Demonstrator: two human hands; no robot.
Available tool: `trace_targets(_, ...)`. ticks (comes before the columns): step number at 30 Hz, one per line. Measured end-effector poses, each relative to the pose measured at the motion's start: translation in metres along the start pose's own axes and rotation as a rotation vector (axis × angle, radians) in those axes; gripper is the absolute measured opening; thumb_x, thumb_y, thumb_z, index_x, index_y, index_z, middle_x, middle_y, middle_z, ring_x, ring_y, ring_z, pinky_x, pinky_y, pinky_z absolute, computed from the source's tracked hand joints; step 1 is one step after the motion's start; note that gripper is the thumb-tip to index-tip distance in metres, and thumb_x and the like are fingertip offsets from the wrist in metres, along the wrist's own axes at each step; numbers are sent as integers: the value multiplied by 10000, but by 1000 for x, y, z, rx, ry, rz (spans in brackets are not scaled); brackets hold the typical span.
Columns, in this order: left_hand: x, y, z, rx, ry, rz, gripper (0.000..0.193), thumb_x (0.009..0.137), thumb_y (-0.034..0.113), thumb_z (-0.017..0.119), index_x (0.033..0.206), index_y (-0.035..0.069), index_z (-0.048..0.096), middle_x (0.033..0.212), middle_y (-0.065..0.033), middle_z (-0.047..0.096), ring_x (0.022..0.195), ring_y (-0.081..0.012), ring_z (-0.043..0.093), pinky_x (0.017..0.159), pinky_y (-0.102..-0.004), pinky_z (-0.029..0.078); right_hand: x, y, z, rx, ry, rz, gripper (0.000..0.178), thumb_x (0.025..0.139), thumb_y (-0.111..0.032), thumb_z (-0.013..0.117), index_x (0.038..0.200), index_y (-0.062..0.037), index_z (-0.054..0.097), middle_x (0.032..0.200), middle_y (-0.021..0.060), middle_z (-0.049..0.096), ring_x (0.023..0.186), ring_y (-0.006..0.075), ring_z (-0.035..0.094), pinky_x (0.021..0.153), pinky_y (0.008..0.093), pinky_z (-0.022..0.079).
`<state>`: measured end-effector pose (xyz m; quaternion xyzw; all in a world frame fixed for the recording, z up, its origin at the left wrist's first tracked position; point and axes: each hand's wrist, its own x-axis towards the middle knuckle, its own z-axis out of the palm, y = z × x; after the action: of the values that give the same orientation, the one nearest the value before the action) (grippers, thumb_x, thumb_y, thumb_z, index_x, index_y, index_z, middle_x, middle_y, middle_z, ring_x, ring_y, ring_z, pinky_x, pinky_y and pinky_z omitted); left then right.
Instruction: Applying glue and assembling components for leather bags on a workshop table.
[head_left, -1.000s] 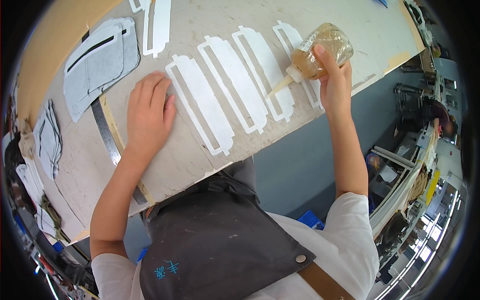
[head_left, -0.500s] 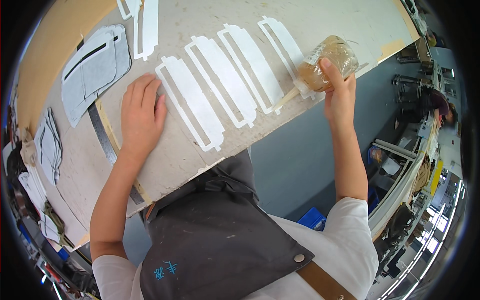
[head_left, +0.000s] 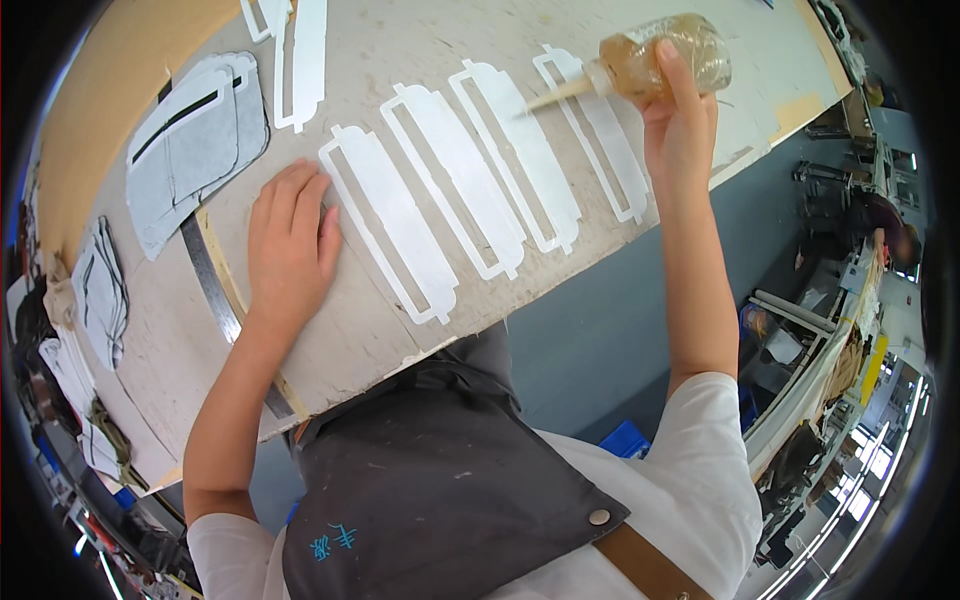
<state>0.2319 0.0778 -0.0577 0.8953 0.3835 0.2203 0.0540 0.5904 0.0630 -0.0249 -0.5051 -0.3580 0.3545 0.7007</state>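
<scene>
My right hand (head_left: 683, 120) is wrapped round a squeeze bottle (head_left: 690, 55) of amber, glue-like liquid, held tilted with its long nozzle (head_left: 562, 95) pointing left. The nozzle tip is over or on the third white cut piece (head_left: 525, 150); contact I cannot tell. Three more white pieces lie slanted in the same row: one (head_left: 395, 215) at the left, another (head_left: 460, 175) beside it, and a partly hidden one (head_left: 605, 140) under the bottle. Each has a long slot along one side. My left hand (head_left: 292, 235) lies on the table next to the leftmost piece, fingers stretched out.
The table (head_left: 380, 350) has its front edge close to my apron. Grey pieces with black slots (head_left: 200, 130) are stacked at the left, with more grey pieces (head_left: 100, 290) nearer. A metal strip (head_left: 212, 280) runs across the table. More white pieces (head_left: 300, 70) lie farther back.
The bottle in my right hand has moved away from the front edge, its nozzle going from the near end of the third piece toward its far part. My left hand stays in place.
</scene>
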Motion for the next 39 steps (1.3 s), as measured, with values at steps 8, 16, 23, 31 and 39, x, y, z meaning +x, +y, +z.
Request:
trace_targets(8,1,2,-4,-16,-17,-7,311,805,24,641,1108,-23,589,1178,-168,579,1150,-343,546,956,-415,444,36,16,16,-85,-3,-52,400,891,-236,711,1186,-11,561,1107,68,625,1003,170,630,860,347,530)
trace_targets(16,1,3,-3,-36,-14,-9,311,806,15,638,1110,-29,591,1181,-173,578,1149,-346,545,961,-416,445,25,6,7,-212,-3,23,401,878,-234,715,1170,-5,564,1050,61,633,950,151,629,756,323,522)
trace_targets(23,0,1,-1,-41,5,10,311,799,5,634,1104,-32,587,1181,-176,577,1141,-354,546,958,-420,446,-7,-9,-5,-194,73,61,284,825,-245,732,971,-25,625,874,27,614,777,105,567,631,270,453)
trace_targets(31,-2,-7,2,-38,23,-9,316,815,8,619,1126,-24,578,1202,-176,572,1148,-362,538,972,-434,432,-33,-18,-30,-241,16,160,376,878,-233,701,1147,6,590,1021,66,642,919,145,636,787,293,519)
trace_targets(39,-15,-25,10,-13,-51,-23,315,884,7,555,1194,-45,555,1281,-218,530,1178,-401,499,1022,-451,390,-35,-22,-54,12,50,385,442,864,-309,718,1148,5,591,1055,104,661,984,202,655,833,360,538)
